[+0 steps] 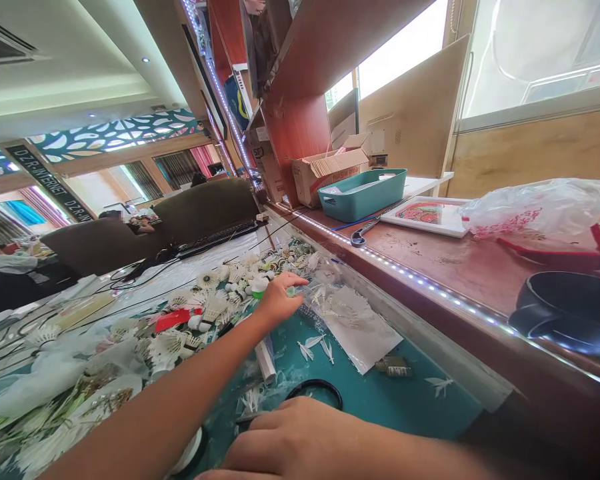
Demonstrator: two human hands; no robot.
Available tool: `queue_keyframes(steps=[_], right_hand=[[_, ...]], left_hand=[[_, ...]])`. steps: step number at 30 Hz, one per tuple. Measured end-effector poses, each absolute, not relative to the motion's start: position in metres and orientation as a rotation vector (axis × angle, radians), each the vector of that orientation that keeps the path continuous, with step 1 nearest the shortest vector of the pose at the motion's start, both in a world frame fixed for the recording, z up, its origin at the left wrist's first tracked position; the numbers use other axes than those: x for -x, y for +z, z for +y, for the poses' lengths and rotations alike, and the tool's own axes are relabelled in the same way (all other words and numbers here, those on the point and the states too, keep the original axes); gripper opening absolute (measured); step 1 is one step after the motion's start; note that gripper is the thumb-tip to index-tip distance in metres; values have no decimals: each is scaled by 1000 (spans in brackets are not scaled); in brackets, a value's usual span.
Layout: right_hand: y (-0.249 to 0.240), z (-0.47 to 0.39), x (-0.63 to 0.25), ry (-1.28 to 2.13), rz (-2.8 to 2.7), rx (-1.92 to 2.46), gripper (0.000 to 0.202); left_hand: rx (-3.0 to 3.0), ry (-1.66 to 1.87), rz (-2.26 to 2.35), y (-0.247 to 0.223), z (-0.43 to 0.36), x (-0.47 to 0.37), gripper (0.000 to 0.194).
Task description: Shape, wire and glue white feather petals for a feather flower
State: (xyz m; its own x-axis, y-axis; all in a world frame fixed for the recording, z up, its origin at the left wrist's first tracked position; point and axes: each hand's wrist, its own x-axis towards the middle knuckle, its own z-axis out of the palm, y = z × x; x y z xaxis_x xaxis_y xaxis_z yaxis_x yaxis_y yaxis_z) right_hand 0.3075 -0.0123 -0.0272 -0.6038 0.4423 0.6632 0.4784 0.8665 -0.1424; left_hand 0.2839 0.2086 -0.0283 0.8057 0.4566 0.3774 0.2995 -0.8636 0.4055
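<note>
Across the left and middle of the frame, a crowded heap of shuttlecocks point(213, 310) covers the green-topped desk point(410, 407), with a bright red piece point(173, 321) among them and feathers bundled in thin plastic at lower left. A crumpled clear bag point(325, 277) and a white sheet point(363, 327) lie right of centre; loose feathers point(327, 350) and a small dark green box point(394, 367) rest just beside the sheet. Along the reddish ledge at right stand a teal bin point(365, 200), an open cardboard box point(310, 180), a framed picture point(427, 217) and a black vessel point(570, 313). The left forearm crosses diagonally from lower left, blocking part of the heap. At centre, the left hand point(280, 299) is at the heap's right edge, index finger stretched out and the fingers partly apart; a bit of green shows between them, but whether they touch it I cannot tell. A green round item point(259, 287) is just left of that hand. The right hand point(285, 437), at bottom centre, is bent over with its fingertips hidden beside a black ring point(339, 390), so their opening and any grip cannot be told.
</note>
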Motion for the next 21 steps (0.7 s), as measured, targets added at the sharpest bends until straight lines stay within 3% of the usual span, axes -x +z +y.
queue_keyframes(steps=[7, 21], right_hand=[[-21, -14, -310, -58, -2379, 710, 38], [-11, -17, -316, 41, -2393, 695, 41]], left_hand=[[-2779, 599, 682, -6, 204, -306, 27], [-3083, 84, 612, 19, 174, -346, 27]])
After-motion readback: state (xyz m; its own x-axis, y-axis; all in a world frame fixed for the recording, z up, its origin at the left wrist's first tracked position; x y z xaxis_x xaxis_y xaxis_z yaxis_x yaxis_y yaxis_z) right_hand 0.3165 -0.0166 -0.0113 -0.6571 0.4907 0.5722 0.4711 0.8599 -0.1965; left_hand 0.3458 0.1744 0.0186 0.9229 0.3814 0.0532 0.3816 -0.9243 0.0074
